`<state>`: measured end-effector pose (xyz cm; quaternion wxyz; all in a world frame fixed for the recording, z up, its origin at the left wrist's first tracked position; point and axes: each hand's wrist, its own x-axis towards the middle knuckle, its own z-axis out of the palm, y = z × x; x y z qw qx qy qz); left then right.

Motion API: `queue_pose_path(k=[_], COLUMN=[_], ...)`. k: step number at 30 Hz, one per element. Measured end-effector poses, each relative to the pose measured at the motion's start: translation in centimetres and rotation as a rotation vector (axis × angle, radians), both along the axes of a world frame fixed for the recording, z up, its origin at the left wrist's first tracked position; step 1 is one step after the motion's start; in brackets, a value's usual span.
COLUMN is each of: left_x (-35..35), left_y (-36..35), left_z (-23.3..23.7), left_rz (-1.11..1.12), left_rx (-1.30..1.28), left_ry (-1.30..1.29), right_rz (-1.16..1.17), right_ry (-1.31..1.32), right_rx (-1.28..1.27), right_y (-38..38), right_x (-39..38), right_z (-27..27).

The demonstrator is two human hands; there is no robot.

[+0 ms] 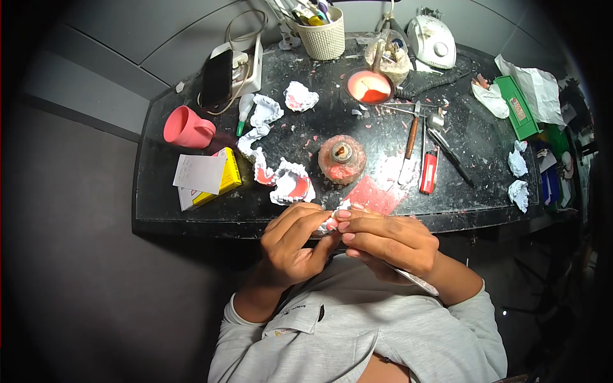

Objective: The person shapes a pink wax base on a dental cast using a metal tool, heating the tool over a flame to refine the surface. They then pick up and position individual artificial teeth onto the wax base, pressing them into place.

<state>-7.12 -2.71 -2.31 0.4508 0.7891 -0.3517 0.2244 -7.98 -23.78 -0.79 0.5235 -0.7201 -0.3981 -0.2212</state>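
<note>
Close to the desk's front edge, my left hand [294, 244] is closed around a small dental model [327, 226] in white and pink, mostly covered by fingers. My right hand [389, 241] presses its thumb and fingertips against the same piece. Tucked in that hand is a slim metal tool with a flat silvery end [418, 281] sticking out below the palm; its other end is hidden. A pink wax sheet [373, 195] lies just beyond the right fingers. Left of it are a plaster dental model with red-pink wax [292, 183] and a crusted spirit burner [342, 159].
More plaster models [266, 111] stand at the left, near a pink mug [189, 126] and a yellow box [227, 171]. To the right lie a wooden-handled knife [412, 137], a red lighter [428, 172] and a black pen [451, 157]. A wax pan [370, 87] sits behind.
</note>
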Motion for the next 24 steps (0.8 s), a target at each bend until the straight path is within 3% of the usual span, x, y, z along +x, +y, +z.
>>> queue_pose_path(k=[24], left_x=[0.11], left_y=[-0.20], left_z=[-0.25], left_rz=[0.090], left_rx=[0.112], left_ry=[-0.122], right_rz=[-0.064], right_ry=[-0.015], right_rx=[0.009], right_y=[0.19], right_x=[0.07], right_z=[-0.20])
